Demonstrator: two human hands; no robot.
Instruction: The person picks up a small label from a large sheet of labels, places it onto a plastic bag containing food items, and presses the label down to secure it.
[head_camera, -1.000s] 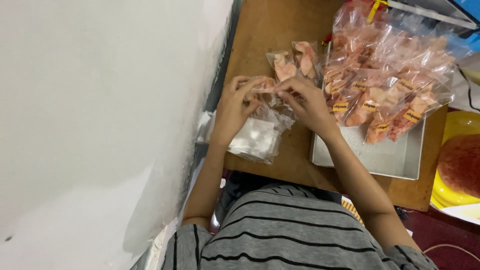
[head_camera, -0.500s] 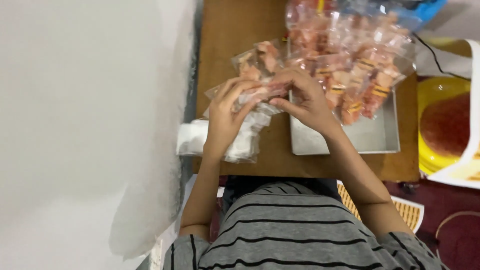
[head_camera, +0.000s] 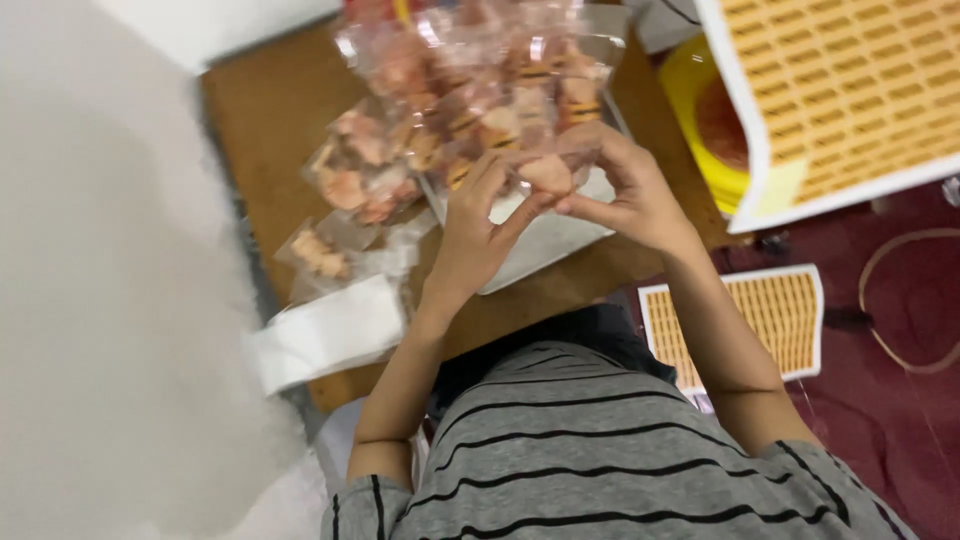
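Observation:
My left hand (head_camera: 478, 232) and my right hand (head_camera: 628, 186) meet over the wooden table (head_camera: 275, 110), and together they pinch a small clear packet of pinkish snacks (head_camera: 546, 172) between the fingertips. Just beyond the hands a heap of the same filled packets (head_camera: 470, 70) is piled on a metal tray (head_camera: 548, 240). A few more filled packets (head_camera: 360, 175) lie on the table to the left of my left hand.
A stack of white empty bags (head_camera: 330, 325) sits at the table's near left edge. Two sheets of yellow stickers (head_camera: 850, 90) (head_camera: 745, 315) lie at the right, one over a yellow bowl (head_camera: 705, 120). A white wall fills the left side.
The view has swung right and the hands have moved from the loose packets at the left to above the tray, still together on a packet.

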